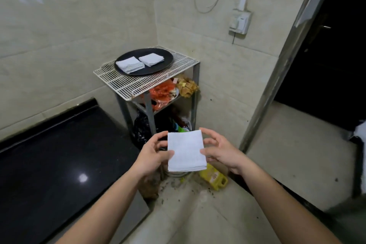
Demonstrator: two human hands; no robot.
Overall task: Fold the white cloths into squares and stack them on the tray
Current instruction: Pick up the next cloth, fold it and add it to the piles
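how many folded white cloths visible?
3. Held cloth between left hand and right hand; two on the black tray: left pile, right pile. Left pile may hide more.

Two folded cloths (pixel 139 62) side by side on tray (pixel 168 56).

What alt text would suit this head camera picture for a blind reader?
Two bare hands hold a folded white cloth square in mid-air, the left hand at its left edge, the right hand at its right edge. Beyond them, a round black tray on a white wire rack carries folded cloths in a left pile and a right pile.
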